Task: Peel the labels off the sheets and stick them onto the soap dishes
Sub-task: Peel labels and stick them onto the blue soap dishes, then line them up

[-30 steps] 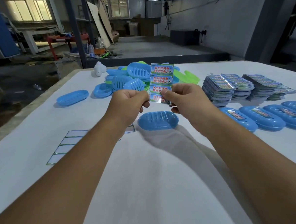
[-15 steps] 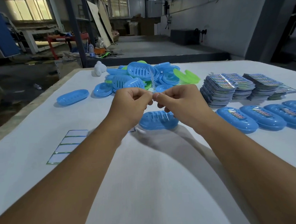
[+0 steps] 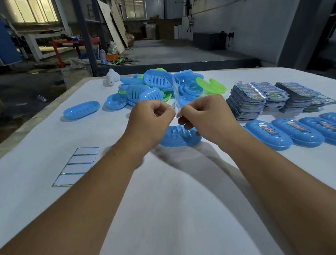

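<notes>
Head view has my left hand (image 3: 151,118) and right hand (image 3: 203,115) both pinching the lower end of a label sheet (image 3: 175,95), held edge-on above the bare blue soap dish (image 3: 180,138) on the desk (image 3: 169,217). I'd lift one label corner slowly, keeping the backing taut, then lay it centred on the dish. Beyond lie labelled dishes (image 3: 283,134), sheet stacks (image 3: 256,99) and an unlabelled dish pile (image 3: 156,86).
</notes>
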`<control>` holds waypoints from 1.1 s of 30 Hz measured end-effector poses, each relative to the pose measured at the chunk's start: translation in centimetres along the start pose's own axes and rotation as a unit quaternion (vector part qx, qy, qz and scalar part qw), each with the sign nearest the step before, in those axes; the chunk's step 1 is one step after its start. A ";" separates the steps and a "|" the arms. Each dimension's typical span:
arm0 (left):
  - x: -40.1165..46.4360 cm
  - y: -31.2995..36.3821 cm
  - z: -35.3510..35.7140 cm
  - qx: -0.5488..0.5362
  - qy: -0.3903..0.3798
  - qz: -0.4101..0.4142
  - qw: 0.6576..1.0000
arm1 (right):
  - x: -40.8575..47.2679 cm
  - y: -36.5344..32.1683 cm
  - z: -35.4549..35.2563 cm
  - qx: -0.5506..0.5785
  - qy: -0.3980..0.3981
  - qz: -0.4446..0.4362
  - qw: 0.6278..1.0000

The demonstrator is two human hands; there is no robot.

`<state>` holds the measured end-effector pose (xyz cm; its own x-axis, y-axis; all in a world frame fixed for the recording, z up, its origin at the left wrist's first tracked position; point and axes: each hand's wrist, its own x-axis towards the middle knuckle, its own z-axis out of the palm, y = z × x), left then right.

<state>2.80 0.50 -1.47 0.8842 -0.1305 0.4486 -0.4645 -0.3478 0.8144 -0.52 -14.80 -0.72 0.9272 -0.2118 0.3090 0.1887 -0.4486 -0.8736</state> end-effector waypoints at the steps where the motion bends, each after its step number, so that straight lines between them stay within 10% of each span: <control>1: 0.1 0.0 0.0 0.004 0.007 -0.002 1.000 | 0.1 0.1 0.0 -0.003 0.000 0.002 1.000; 33: 1.2 -1.0 -1.4 0.091 0.060 -0.079 0.991 | 0.3 -0.1 -1.8 -0.026 0.019 0.114 0.993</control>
<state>4.23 1.99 -1.26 0.9281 0.0467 0.3694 -0.2938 -0.5174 0.8037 -0.81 -16.38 0.15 0.9305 -0.3459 0.1207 -0.0428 -0.4299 -0.9019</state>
